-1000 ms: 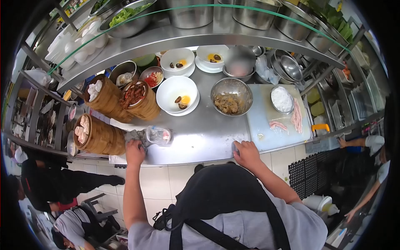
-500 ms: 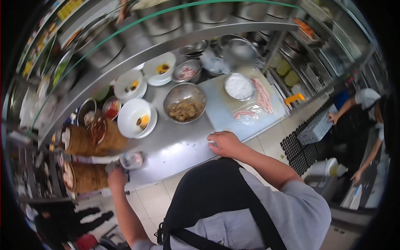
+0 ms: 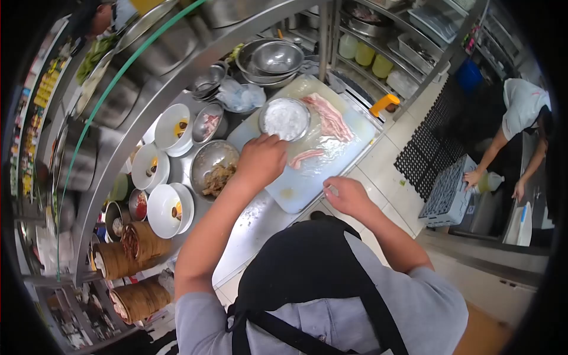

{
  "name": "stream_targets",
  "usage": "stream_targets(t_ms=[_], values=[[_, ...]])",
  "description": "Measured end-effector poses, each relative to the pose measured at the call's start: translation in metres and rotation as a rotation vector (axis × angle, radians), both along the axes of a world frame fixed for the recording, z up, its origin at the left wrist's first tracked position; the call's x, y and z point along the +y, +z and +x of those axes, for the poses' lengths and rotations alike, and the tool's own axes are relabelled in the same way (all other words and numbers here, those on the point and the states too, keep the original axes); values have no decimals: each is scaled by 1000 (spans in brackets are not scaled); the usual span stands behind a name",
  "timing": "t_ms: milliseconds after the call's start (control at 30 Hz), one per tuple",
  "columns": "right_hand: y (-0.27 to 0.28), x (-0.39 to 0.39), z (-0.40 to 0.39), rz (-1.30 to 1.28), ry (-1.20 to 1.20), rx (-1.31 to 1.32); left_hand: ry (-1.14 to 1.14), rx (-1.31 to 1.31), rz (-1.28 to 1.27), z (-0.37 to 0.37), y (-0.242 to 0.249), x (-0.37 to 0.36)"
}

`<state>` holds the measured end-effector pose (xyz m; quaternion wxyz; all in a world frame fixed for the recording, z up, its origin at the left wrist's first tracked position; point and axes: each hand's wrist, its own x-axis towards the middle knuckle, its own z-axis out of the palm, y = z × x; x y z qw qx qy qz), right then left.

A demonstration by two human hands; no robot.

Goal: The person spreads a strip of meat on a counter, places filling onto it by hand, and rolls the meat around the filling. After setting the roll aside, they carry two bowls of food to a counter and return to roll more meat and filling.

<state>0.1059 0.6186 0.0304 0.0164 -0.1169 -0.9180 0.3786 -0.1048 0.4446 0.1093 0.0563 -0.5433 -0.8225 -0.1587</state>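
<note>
Bacon strip [image 3: 306, 157] lies lengthwise beside left hand [image 3: 260, 161].

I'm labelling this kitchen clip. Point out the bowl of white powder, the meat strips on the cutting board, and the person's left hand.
bowl of white powder [image 3: 284, 118], head view, on the powder inside.
meat strips [image 3: 331, 118], head view, middle of the larger strip.
left hand [image 3: 260, 160], head view, back of the hand.

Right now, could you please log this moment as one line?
left hand: on white cutting board, beside steel bowl of white powder | right hand: at board's near edge | pink pork strip: between hands
</note>
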Motion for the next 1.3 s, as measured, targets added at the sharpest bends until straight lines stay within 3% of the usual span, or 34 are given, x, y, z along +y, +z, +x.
stream_targets(t_ms=[200, 267, 367, 500, 733, 800, 833, 900, 1000, 1067, 1167, 1300], values=[[-24, 16, 34, -59, -92, -98, -221, 207, 36, -51, -44, 144], [-20, 30, 36, -49, -122, -107, 48, 159, -275, -68, -49, 188], [-17, 48, 47, -30, -234, -38, 197, 76, -482, -91, -64, 220], [-20, 67, 72, -42, -372, 22, 222, -45, -558, -105, -65, 231], [-24, 97, 52, -148, -407, 15, 255, -233, -417, -130, -45, 227], [-24, 108, 25, -169, -389, 57, 104, -516, -194, -139, -36, 219], [-24, 115, 9, -185, -371, 91, 106, -510, -192, -138, -31, 218], [-21, 125, -29, -231, -350, 208, 56, -814, -47, -135, -19, 214], [-15, 133, -93, -230, -315, 468, -22, -961, -17, -128, -10, 212], [-5, 129, -123, -208, -317, 570, -42, -950, -29, -121, -7, 211], [1, 128, -148, -216, -372, 417, -62, -924, -24, -112, 0, 207], [-29, 126, -163, -361, -355, 286, 7, -896, 65, -115, 7, 197]])
